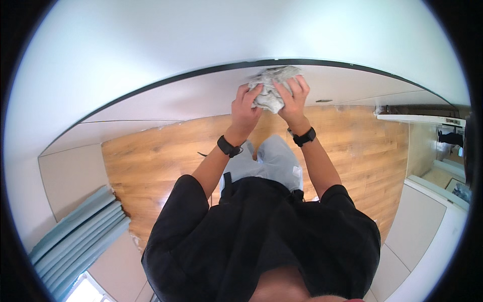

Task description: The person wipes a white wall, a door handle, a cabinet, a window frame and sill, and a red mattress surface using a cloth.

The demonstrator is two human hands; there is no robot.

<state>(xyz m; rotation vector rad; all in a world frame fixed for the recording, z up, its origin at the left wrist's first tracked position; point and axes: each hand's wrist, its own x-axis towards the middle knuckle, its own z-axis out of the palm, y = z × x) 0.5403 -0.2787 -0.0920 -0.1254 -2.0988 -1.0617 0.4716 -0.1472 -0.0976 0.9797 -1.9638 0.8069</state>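
A crumpled grey-white cloth (271, 87) is bunched between my two hands, close to the tiled lower wall (211, 90). My left hand (246, 104) grips its left side, fingers bent into the folds. On the right side my right hand (294, 96) holds it with thumb and fingers spread over the fabric. The top of the cloth lies just below the dark trim strip (181, 77) that runs along the wall. Each wrist bears a black band. Whether the cloth presses on the tiles cannot be told for certain.
Wood-look flooring (351, 151) spreads around my legs. A light blue curtain (81, 230) hangs at the lower left, beside a window. On the right are an open white door (419, 119) and a doorway. A small dark slot (323, 100) marks the lower wall.
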